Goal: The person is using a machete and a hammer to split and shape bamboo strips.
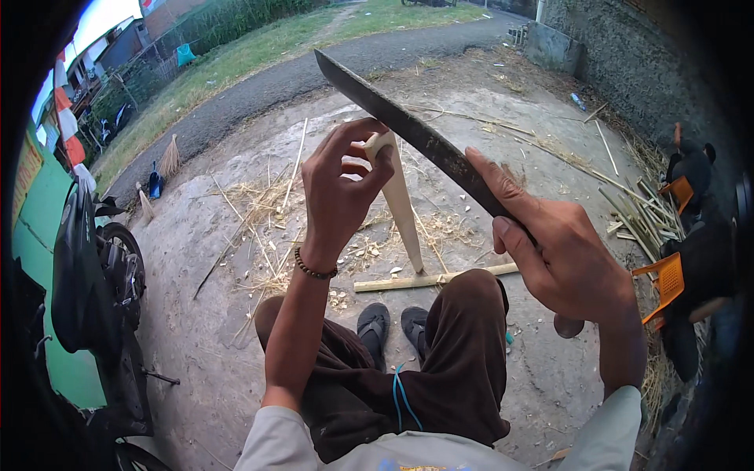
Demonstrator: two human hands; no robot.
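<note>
My right hand (569,255) grips a long dark machete (424,140), its index finger stretched along the blade. The blade slants up and to the left, and the rounded end of its handle shows below the hand. With its thumb and fingers, my left hand (342,177) pinches the top of a pale carved wooden piece (401,212). This piece narrows downward to the ground beside a pale pole (385,284) lying across in front of my feet. The blade passes close to the top of the wood; I cannot tell whether they touch.
Shavings (373,250) and thin sticks litter the concrete. On the left stands a motorcycle (78,275) by a green wall, with a broom (170,159) farther off. Cut stalks (628,224) and a person near orange plastic pieces (669,286) are at the right.
</note>
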